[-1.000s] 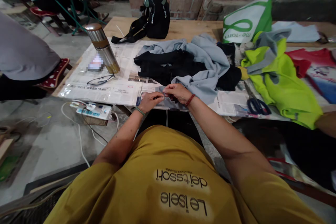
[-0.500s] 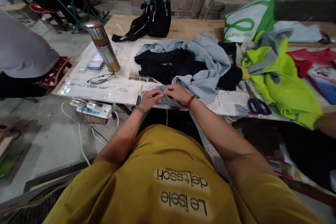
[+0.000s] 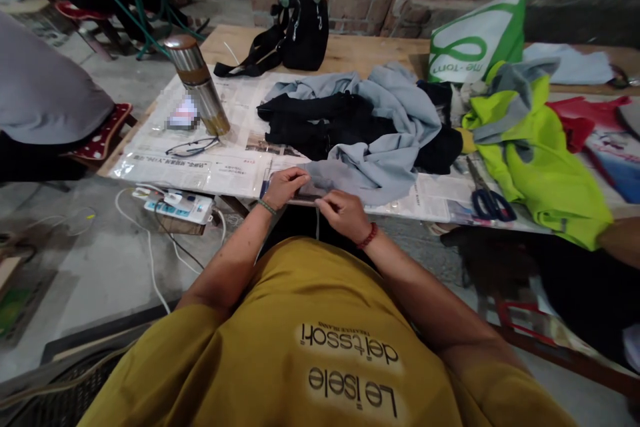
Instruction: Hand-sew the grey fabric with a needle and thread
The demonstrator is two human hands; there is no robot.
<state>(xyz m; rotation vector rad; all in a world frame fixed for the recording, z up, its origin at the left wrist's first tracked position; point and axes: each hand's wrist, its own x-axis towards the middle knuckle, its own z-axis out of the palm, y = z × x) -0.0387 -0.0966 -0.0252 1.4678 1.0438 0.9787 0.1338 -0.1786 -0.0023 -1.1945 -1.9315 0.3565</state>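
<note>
A light grey garment [image 3: 370, 177] lies at the table's front edge, its left end reaching my left hand [image 3: 286, 188]. The fingers of that hand are closed in a pinch at the cloth's edge. Lower and to the right, my right hand [image 3: 345, 215] hovers just off the table edge in front of the garment. Its thumb and forefinger are pressed together; whatever they pinch is too small to make out. Behind the grey cloth is a bunched black garment [image 3: 320, 120].
Left on the newspaper-covered table stand a steel flask [image 3: 203, 90] and eyeglasses [image 3: 193, 147]. Scissors [image 3: 487, 197] and a neon yellow garment [image 3: 540, 147] lie right. Behind are a black backpack [image 3: 305, 20] and a green-white bag [image 3: 477, 40]. A power strip [image 3: 183, 205] sits below left. Another person's arm [image 3: 620, 238] shows right.
My right hand has drawn away from my left, down and towards my body. The grey cloth beneath it now lies flatter and more exposed. My left hand has barely moved.
</note>
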